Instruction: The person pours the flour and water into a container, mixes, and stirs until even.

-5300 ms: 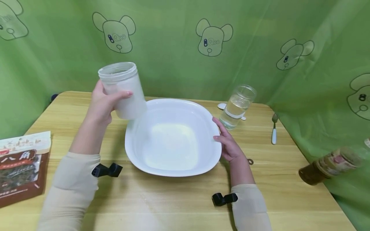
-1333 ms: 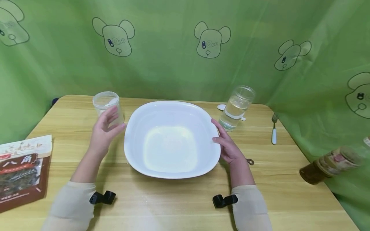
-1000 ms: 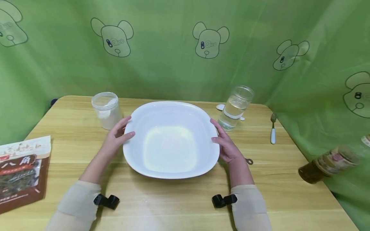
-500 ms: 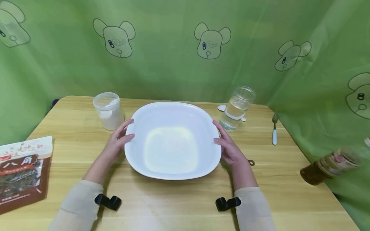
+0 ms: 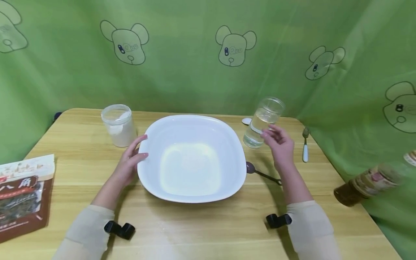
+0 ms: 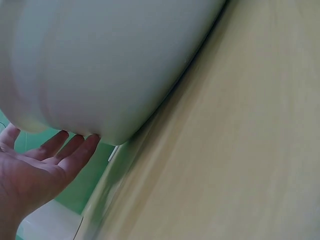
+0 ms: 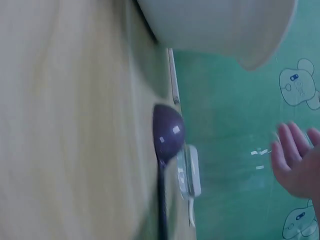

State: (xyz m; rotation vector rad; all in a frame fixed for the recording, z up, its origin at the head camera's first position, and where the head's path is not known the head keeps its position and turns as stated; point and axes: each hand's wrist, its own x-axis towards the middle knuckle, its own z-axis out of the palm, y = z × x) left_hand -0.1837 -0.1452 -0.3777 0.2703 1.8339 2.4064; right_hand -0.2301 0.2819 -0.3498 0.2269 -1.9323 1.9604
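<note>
A large white basin stands in the middle of the wooden table. My left hand holds its left rim, thumb over the edge; in the left wrist view the fingertips of that hand meet the outer wall. Off the basin and raised over the table, my right hand has loosely bent fingers with nothing between them. Its fingertips overlap a tall glass of clear liquid in the head view. Below that hand lies a dark ladle, its bowl beside the basin.
Left of the basin stands an uncapped jar of white powder. A brown packet lies at the left edge. A white spoon is behind the glass, a fork farther right, and a bottle of dark liquid near the right edge.
The left hand set the powder jar down at the back left, then took the basin's left rim. Just now the right hand left the right rim and moved up toward the glass, uncovering the ladle.
</note>
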